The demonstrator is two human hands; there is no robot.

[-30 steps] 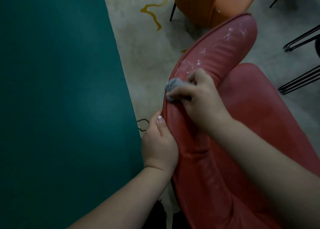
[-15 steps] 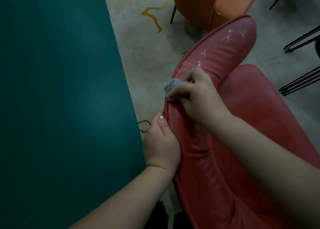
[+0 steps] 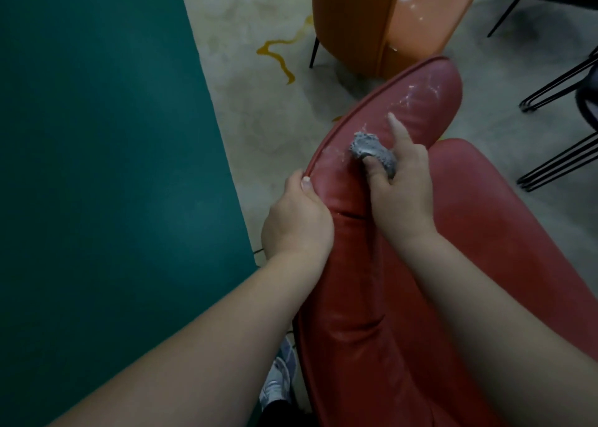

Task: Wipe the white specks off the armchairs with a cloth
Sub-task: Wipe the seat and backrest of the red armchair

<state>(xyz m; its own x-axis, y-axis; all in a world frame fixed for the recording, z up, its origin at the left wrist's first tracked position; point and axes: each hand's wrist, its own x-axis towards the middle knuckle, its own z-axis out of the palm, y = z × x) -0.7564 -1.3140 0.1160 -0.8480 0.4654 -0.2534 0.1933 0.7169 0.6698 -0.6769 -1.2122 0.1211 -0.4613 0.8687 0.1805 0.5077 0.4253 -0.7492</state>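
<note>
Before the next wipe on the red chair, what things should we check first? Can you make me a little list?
1. Cloth held firmly: ok. The right hand grips the grey cloth.
2. Cloth touching the chair: ok. It sits on the red armchair rim.
3. Chair held steady: ok. The left hand grips the rim edge.
4. Specks left to wipe: not ok. White specks show further along the rim, ahead of the cloth.
5. Other chair clean: not ok. The orange armchair has white marks too.
6. Cloth still clean enough: cannot tell.
</note>
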